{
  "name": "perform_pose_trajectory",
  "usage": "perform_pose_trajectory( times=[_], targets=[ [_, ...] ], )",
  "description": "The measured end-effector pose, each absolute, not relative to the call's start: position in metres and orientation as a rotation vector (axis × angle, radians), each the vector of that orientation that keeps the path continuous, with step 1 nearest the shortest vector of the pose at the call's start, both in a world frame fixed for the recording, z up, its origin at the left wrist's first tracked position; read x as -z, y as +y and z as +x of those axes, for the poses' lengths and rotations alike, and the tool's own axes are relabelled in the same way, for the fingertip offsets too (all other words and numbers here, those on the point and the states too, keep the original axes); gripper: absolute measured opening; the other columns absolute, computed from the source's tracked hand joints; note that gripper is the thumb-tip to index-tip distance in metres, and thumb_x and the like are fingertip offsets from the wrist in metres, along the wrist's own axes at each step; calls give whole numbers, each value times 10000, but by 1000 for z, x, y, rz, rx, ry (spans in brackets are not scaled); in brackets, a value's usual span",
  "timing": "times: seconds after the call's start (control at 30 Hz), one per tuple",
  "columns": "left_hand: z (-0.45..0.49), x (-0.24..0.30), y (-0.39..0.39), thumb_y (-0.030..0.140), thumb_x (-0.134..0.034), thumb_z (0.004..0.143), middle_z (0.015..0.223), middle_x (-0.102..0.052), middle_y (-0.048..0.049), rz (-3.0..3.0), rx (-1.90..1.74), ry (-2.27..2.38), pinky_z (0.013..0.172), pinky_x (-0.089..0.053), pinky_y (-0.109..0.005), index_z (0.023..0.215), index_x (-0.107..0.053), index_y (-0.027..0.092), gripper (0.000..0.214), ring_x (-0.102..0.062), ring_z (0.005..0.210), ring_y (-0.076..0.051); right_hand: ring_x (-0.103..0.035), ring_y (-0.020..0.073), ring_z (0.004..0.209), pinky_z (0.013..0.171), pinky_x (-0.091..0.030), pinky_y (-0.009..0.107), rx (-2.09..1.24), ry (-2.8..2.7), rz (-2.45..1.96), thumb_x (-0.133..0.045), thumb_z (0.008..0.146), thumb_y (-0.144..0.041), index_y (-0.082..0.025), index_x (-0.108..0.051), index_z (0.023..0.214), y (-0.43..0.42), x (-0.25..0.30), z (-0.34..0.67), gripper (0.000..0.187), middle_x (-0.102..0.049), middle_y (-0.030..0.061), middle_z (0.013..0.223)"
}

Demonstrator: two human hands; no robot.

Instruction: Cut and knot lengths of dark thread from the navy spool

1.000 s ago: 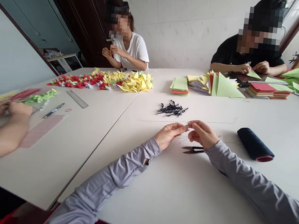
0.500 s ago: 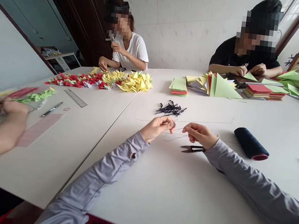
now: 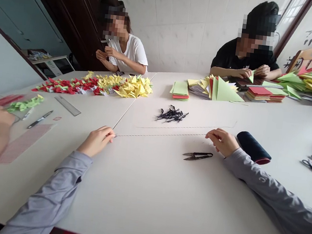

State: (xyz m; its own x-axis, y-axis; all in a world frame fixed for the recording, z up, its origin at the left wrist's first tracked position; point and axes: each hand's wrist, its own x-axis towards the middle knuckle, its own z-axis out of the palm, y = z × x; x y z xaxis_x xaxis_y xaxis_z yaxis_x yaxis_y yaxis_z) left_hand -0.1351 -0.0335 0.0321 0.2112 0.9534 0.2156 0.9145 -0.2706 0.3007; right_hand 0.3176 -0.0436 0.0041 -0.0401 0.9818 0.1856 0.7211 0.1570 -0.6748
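Across the white table [image 3: 146,192], one thread [image 3: 162,135], dark and thin, lay stretched nearly level, its long axis running left to right and rising slightly toward the right. Left hand [image 3: 96,140]: thumb and fingers pressed together, pinching the thread's left end. Right hand [image 3: 221,141]: fingers curled at the other end, close on the thread; whether they pinched it could not be told. Neither hand was nearer; the thread lay between them. Just below the thread, nearer the right hand: snips [image 3: 197,156], tips pointing left. Beside that hand: dark roll [image 3: 253,147]. Beyond the thread: black loops [image 3: 171,114].
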Motion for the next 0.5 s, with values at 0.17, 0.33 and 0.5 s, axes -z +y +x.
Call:
perform_pose_trajectory(
  times=[0.17,0.33,0.5],
  targets=[
    [-162,-31,-36,324,-418,711,642,-604,-25,2274,-495,2025,710,-412,-282,590,-459,217,167,-564,673,-183,-486,105,527,586,-420,258,-328,-1884,-1558,-455,788,-287,-185,-667,698,-46,2,327,251,-582,34,700],
    [-146,-48,-36,305,-465,684,617,-643,-26,2175,-483,2104,658,-394,-270,561,-486,218,152,-566,655,-190,-463,105,521,582,-417,259,-265,-1933,-1463,-434,823,-292,-193,-660,703,-52,7,323,275,-579,40,717],
    [-96,-79,-38,346,-514,712,643,-661,-2,2126,-609,2021,623,-376,-243,609,-553,206,178,-541,613,-159,-500,119,547,539,-400,266,-92,-2000,-1598,-410,833,-253,-190,-668,765,-55,8,322,274,-599,66,814]
  ],
)
